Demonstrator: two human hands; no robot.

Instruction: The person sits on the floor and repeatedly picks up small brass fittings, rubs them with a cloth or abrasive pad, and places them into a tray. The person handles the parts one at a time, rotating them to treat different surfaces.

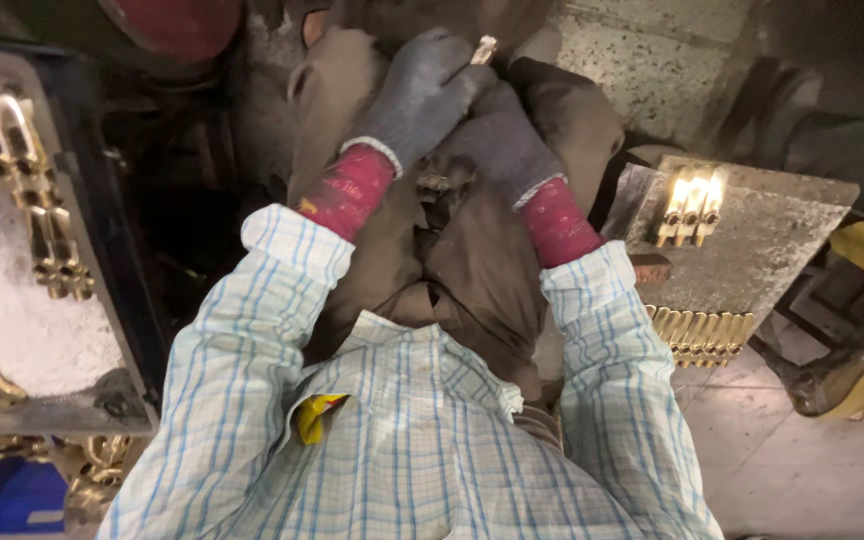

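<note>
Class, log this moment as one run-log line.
left hand: gloved, gripping brass piece | right hand: gloved, beside left | brass parts: on slab

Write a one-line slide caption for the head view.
Gloved left hand and right hand grip a small brass part over the lap, finished brass pieces on a slab nearby.

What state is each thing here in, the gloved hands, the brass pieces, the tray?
Left hand: gloved, fingers closed on a small brass piece.
Right hand: gloved, pressed against the left; its grip is hidden.
Brass pieces on slab: lying side by side.
Brass pieces under slab: in a row.
Tray: holds white powder and brass parts.
</note>
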